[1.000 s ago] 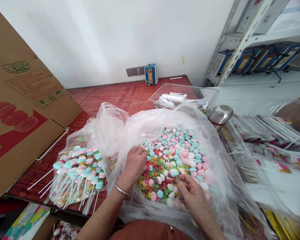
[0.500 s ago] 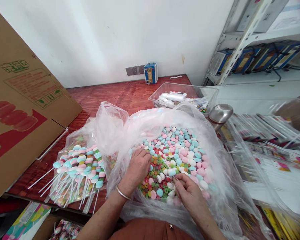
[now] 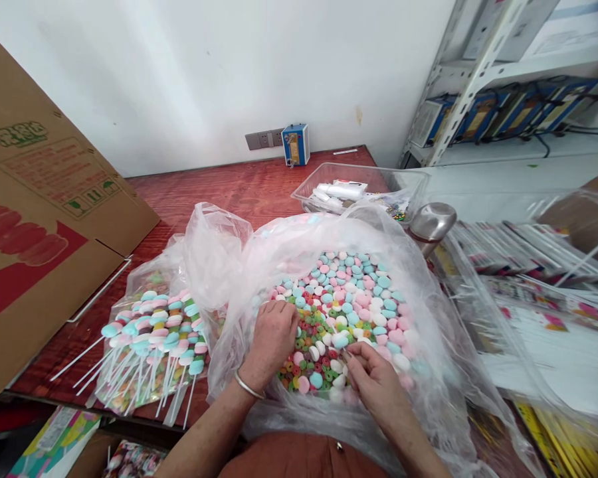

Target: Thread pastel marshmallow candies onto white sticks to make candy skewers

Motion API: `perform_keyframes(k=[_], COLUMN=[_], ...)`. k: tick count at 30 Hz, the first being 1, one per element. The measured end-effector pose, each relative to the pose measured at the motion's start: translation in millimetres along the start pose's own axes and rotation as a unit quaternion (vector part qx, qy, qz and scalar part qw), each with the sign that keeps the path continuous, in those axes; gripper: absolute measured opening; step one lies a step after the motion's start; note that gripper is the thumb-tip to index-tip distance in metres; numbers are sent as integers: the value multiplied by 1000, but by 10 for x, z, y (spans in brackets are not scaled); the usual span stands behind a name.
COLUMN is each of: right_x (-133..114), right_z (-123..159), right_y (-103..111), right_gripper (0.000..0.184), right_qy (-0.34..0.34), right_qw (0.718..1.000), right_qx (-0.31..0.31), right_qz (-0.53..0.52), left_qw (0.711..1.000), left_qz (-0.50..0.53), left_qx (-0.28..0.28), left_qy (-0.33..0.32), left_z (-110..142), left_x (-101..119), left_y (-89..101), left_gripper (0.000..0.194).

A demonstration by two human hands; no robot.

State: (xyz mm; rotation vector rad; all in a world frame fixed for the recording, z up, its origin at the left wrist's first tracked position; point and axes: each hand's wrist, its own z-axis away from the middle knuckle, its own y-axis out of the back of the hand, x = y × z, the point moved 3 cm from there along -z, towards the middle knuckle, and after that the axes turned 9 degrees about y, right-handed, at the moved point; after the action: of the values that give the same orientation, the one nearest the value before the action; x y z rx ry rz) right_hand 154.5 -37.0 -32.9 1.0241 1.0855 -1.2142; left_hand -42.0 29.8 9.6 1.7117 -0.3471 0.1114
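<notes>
I see a translucent plastic bag [image 3: 299,249] of pastel candy discs [image 3: 363,282] and colourful gummy rings [image 3: 311,325]. Over them, the right hand [image 3: 379,377] pinches a candy-threaded white stick [image 3: 339,341]; the left hand [image 3: 274,332] curls, its hold hidden from me. Pastel candy skewers [image 3: 154,332] lie left, beside a brown cardboard box [image 3: 40,219].

Glass, up-arrow and umbrella signs [image 3: 94,197] on the cardboard box [image 3: 44,219], lettering [image 3: 17,133] illegible

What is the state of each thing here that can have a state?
Plastic bag: open
Loose candies: unthreaded, heaped
Candy skewers: threaded, lying in a pile
Clear bin: uncovered, partly filled
Blue device: standing; power unclear
Left hand: fingers curled over candies; grip unclear
Right hand: pinching a candy stick
</notes>
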Motion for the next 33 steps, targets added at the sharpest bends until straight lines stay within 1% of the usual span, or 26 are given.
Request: perform_keyframes(k=[2,5,8,10,13,15,17,20,22,27,30,31,33], right_x=[-4,8,28,40,47,45,41,49,64,39,-31,-48,-58], right_z=[-2,-4,3,18,55,81,99,102,93,82,89,92,100], right_y=[-3,-10,-12,-9,-7,-15,-28,-55,-71,-86,-101,-103,-93], right_gripper=[29,31,30,29,29,30,32,30,28,27,28,28,29], right_qy=[-1,-3,2,1,-5,-5,-1,0,-3,3,26,32,35], right_qw=[1000,1000,1000,1000,1000,1000,1000,1000,1000,1000,999,999,999], right_qx=[-1,-3,-2,0,-4,-9,-10,-15,-23,-20,-18,-16,-6], right_qz=[5,-1,-19,-28,-30,-26,-20,-14,-16,-17,-5,-3,-12], left_qw=[1000,996,992,990,988,982,968,939,923,909,906,907,911], left_qz=[20,69,83,84,119,176,248,333,364,385,391,390,391], left_qx=[6,3,-24,-46,-52,-35,-35,-76,-102,-133,-151,-147,-123], left_qy=[-1,-52,-96,-101,-81,-58,-23,41,68,82,59,51,54], left_z=[-3,-59,-146,-191,-207,-185,-154,-123,-113,-38,54,77,95], left_x=[23,136,256,296,283,249,211,181,193,303,386,399,375], left_y=[4,-42,-135,-189,-200,-163,-128,-109,-100,-56,-34,-23,3], left_gripper=[11,20,22,20,19,18,17,15,15,12,13,14,19])
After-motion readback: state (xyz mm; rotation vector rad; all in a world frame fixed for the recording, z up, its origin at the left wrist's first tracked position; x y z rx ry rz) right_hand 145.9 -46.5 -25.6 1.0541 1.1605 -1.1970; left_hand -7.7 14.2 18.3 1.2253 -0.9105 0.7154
